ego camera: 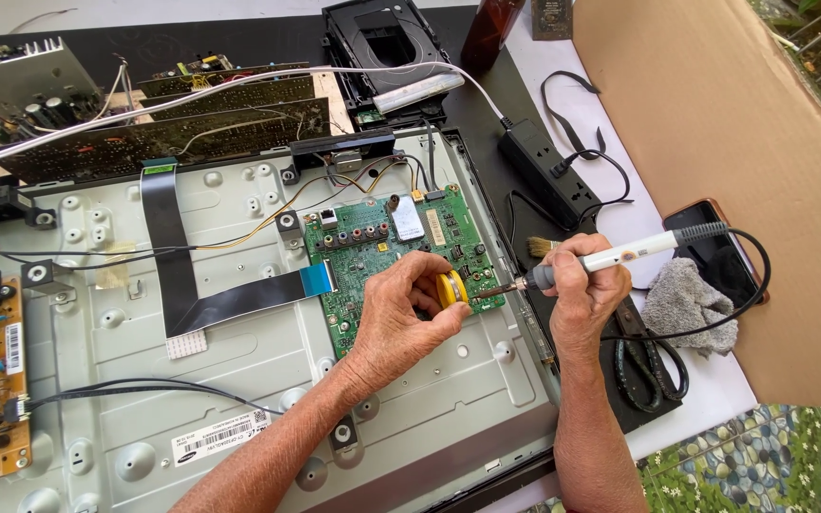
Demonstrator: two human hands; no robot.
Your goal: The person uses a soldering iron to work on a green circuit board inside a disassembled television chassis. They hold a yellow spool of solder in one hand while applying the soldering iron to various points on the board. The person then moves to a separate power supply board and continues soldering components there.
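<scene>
Two hands: left [401, 318] pinches yellow spool [451, 288]; right [582, 285] grips soldering iron [620, 256]

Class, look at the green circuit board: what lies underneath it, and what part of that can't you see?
The green circuit board sits on a grey metal back panel. The panel beneath the board is hidden; the left hand with its yellow reel covers the board's lower part.

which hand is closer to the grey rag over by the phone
Right. The right hand, holding the soldering iron, sits just left of the grey rag. The left hand is farther left, over the green board.
</scene>
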